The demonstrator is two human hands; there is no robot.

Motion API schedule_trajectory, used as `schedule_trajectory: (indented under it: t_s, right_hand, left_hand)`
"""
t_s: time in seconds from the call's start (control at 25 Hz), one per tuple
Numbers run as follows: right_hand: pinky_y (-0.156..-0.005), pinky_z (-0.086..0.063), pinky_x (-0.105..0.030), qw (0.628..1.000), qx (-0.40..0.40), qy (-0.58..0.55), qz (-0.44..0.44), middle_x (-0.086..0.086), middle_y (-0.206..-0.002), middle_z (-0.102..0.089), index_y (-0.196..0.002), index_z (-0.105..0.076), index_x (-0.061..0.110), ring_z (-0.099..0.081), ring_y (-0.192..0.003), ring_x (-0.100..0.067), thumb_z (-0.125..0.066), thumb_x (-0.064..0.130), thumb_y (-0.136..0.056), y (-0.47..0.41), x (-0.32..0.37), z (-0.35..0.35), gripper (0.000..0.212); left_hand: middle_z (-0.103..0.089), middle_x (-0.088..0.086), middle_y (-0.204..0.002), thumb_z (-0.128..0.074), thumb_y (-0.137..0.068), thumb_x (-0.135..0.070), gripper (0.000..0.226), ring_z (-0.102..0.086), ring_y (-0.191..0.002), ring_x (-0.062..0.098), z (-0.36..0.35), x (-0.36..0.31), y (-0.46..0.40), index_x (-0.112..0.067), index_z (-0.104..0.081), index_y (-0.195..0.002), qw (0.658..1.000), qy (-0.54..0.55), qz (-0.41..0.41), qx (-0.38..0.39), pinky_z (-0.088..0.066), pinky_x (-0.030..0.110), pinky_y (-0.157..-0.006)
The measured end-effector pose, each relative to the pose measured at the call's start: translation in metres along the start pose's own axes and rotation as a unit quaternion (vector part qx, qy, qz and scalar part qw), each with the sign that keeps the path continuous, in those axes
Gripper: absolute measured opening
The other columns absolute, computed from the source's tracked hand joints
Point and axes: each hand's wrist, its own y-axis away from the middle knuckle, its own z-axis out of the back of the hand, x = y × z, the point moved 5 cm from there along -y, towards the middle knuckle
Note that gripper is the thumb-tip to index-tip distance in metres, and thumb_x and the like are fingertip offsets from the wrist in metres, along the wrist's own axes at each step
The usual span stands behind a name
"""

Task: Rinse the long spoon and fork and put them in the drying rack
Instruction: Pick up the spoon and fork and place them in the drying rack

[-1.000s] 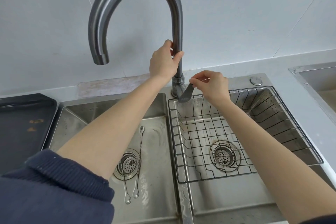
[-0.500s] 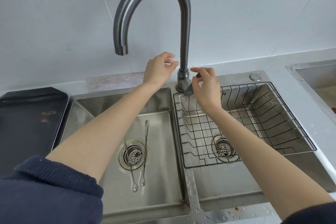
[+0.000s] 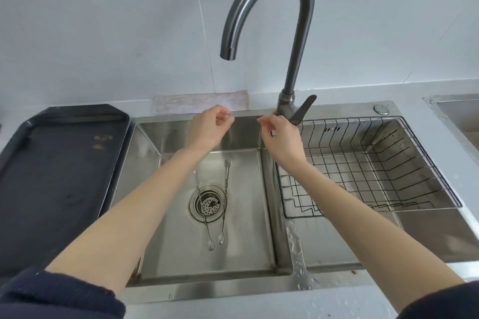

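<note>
Two long thin metal utensils lie side by side on the floor of the left basin [image 3: 160, 228], across the drain. The fork [image 3: 226, 181] shows its tines at the far end. The spoon [image 3: 207, 228] lies just left of it. My left hand [image 3: 210, 127] and my right hand [image 3: 281, 134] hover over the basin's far edge, above the utensils, fingers loosely curled and holding nothing. The black wire drying rack [image 3: 363, 119] sits in the right basin with nothing in it. The faucet spout [image 3: 228, 54] hangs over the left basin; no water shows.
The faucet lever [image 3: 302, 111] sticks out just right of my right hand. A black tray [image 3: 59, 176] lies on the counter to the left. Another sink's corner [image 3: 461, 116] shows at the far right. Water drops wet the divider [image 3: 295, 254] between the basins.
My left hand has let go of the faucet neck and my right hand has let go of the lever. Both have drawn back toward the left basin.
</note>
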Motion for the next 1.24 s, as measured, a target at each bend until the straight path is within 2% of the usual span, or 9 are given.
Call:
schedule_trajectory:
  t_s: [0.24,0.48,0.84,1.12,1.24]
  right_hand:
    - [-0.095,-0.048,-0.040,0.997,0.058,0.039,-0.026,-0.007,-0.118,-0.065,-0.117,-0.060,0.014,-0.059,-0.108,-0.024,-0.046,0.014,-0.089,0.020,0.001,-0.038,0.031]
    - [-0.099,-0.044,-0.038,0.986,0.111,0.096,-0.077,-0.004,-0.124,-0.063,-0.121,-0.057,0.015,-0.055,-0.116,-0.027,-0.045,0.019,-0.090,0.034,-0.004,-0.076,0.034]
    - [-0.096,-0.044,-0.036,0.970,0.169,0.119,-0.128,-0.003,-0.121,-0.064,-0.120,-0.057,0.015,-0.054,-0.116,-0.026,-0.045,0.020,-0.090,0.037,-0.019,-0.123,0.033]
    - [-0.091,-0.049,-0.039,0.953,0.211,0.129,-0.173,-0.008,-0.114,-0.066,-0.113,-0.061,0.014,-0.058,-0.108,-0.030,-0.045,0.018,-0.088,0.037,-0.045,-0.157,0.029]
    - [-0.092,-0.049,-0.039,0.944,0.225,0.132,-0.202,-0.009,-0.113,-0.067,-0.112,-0.062,0.015,-0.059,-0.108,-0.032,-0.045,0.018,-0.088,0.038,-0.059,-0.169,0.030]
  left_hand:
    - [-0.067,0.002,-0.116,-0.059,-0.085,-0.026,0.030,-0.061,-0.107,0.019,0.013,0.049,0.018,-0.014,-0.060,-0.112,0.993,-0.107,0.021,0.054,-0.048,0.034,-0.093]
    - [-0.065,0.006,-0.120,-0.058,-0.086,-0.026,0.033,-0.058,-0.111,0.024,0.016,0.098,0.031,-0.012,-0.059,-0.115,0.983,-0.146,0.027,0.110,-0.045,0.036,-0.094]
    - [-0.061,0.005,-0.125,-0.053,-0.087,-0.024,0.032,-0.055,-0.115,0.025,0.007,0.155,0.033,-0.012,-0.057,-0.118,0.969,-0.149,0.092,0.175,-0.044,0.035,-0.094]
    - [-0.061,0.007,-0.125,-0.050,-0.090,-0.024,0.032,-0.055,-0.115,0.026,-0.017,0.189,0.036,-0.011,-0.057,-0.118,0.954,-0.153,0.135,0.221,-0.043,0.031,-0.092]
    - [-0.062,0.007,-0.123,-0.050,-0.090,-0.024,0.031,-0.057,-0.113,0.028,-0.030,0.205,0.039,-0.012,-0.058,-0.117,0.948,-0.143,0.156,0.239,-0.044,0.034,-0.093]
